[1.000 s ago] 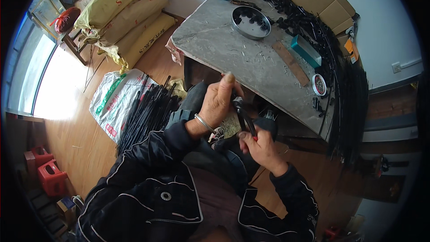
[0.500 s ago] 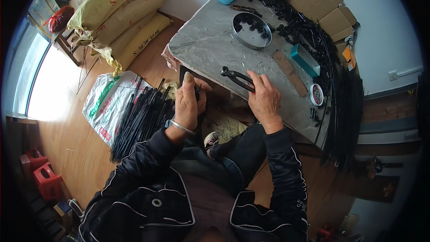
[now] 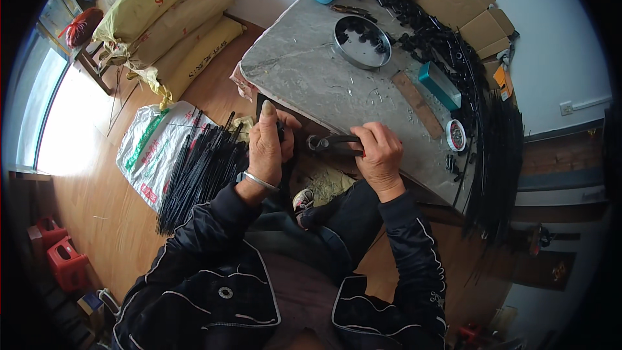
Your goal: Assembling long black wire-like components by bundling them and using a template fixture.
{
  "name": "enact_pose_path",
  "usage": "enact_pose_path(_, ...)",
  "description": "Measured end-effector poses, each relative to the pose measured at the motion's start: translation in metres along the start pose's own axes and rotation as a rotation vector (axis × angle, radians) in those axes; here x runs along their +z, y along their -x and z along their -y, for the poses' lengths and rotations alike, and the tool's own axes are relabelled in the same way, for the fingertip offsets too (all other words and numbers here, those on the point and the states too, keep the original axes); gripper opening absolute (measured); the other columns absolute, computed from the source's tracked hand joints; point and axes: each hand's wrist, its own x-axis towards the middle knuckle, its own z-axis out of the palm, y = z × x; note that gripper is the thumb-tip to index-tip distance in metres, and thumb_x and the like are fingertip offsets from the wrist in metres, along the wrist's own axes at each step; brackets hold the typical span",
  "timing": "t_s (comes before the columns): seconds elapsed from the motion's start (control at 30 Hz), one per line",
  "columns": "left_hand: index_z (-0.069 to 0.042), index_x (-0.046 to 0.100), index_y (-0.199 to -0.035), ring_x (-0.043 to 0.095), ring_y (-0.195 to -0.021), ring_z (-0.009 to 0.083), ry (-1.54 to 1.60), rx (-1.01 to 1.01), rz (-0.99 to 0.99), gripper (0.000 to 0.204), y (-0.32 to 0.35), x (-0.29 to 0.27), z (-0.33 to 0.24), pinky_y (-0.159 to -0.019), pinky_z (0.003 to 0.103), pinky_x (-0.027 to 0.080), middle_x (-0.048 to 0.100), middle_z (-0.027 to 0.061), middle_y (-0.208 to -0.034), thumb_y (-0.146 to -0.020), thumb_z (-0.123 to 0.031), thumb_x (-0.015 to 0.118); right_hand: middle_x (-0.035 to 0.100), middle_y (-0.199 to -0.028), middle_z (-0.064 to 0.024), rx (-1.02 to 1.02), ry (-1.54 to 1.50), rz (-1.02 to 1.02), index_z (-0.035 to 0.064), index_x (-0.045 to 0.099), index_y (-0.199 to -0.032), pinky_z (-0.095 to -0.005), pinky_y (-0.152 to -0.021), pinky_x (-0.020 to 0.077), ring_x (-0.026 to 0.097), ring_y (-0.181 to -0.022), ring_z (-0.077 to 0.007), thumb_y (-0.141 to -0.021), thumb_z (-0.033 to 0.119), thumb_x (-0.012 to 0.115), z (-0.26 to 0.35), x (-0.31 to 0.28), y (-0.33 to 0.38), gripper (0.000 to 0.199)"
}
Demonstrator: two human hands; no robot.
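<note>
Both hands have come back from the tabletop (image 3: 304, 71) to its near edge since half a second ago, when the right hand was pressing the pliers flat on the stone surface and the left hand lay beside it. Now the right hand (image 3: 379, 152) is clenched around the handles of the pliers (image 3: 330, 144), whose head points left toward the left hand (image 3: 269, 146). That hand is closed, thumb up, on a thin black strip (image 3: 280, 131) held just at the table's edge; how much of the strip it grips is hard to tell, since the fingers hide it. So the tool and the piece have been brought together again, which looks like another cut or crimp being set up. On the floor to the left lies a bundle of black strips (image 3: 201, 168) on a white sack (image 3: 152, 152), and a round metal tin (image 3: 363, 42) of small black parts sits farther back on the tabletop.
</note>
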Motion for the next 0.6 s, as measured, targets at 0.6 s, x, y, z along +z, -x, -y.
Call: enact_pose_path(0.6, -0.003, 0.056, -0.107, 0.051, -0.085, 0.0082, -0.124, 0.131, 0.276, 0.051, 0.038, 0.042, 0.022, -0.073, 0.022, 0.046, 0.053, 0.0004, -0.093, -0.099, -0.051, 0.04, 0.055, -0.073, 0.0022, 1.025, -1.498, -0.166, 0.0049, 0.064, -0.091, -0.024, -0.06, 0.0411, 0.049, -0.065, -0.0075, -0.09, 0.016, 0.065, 0.079, -0.017, 0.018, 0.012)
